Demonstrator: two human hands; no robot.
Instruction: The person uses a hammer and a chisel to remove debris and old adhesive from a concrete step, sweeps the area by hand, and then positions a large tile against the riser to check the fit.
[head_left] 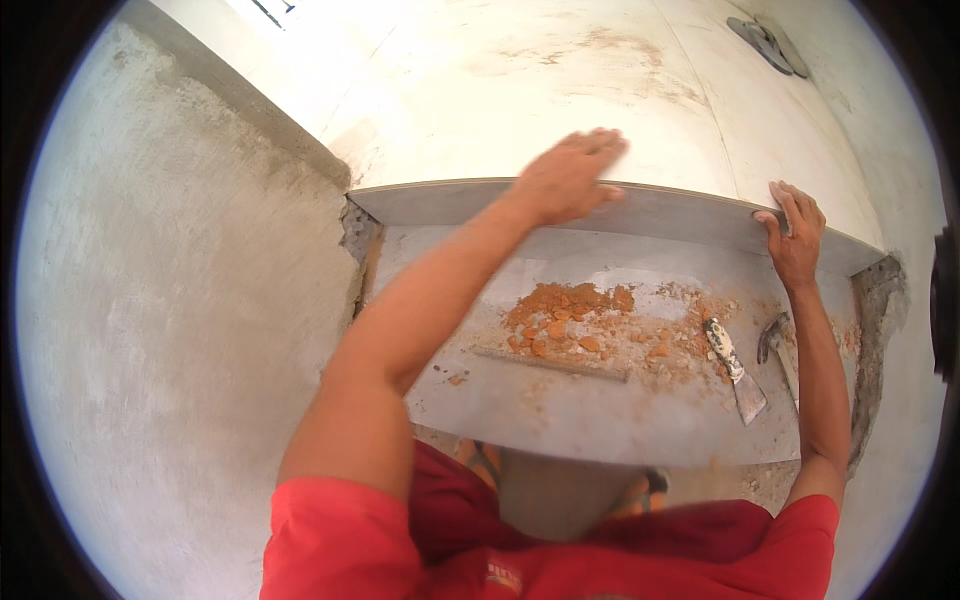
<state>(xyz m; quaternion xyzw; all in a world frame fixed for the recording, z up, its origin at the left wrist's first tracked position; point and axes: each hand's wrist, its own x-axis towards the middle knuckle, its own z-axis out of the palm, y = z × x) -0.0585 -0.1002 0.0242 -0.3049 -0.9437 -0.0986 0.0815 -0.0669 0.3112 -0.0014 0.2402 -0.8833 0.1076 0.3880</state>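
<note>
A long grey riser panel (660, 210) stands upright along the front edge of the pale upper slab (480, 110). Over its top edge, near the middle, my left hand (568, 180) is stretched out flat, slightly blurred, with the thumb apart. Whether it touches the panel I cannot tell. My right hand (796, 235) rests at the panel's right part, fingers extended onto the slab and thumb spread along the edge. Neither hand holds a tool. On the grey lower step (480, 400) lie a paint-spotted scraper (735, 370) and a hammer (774, 336), partly hidden by my right forearm.
Orange-brown rubble (565, 315) is scattered over the lower step, with a thin strip (550, 365) in front of it. A rough plastered wall (180, 270) rises at left, another wall (905, 420) at right. A pair of flip-flops (768, 46) lies at the far right.
</note>
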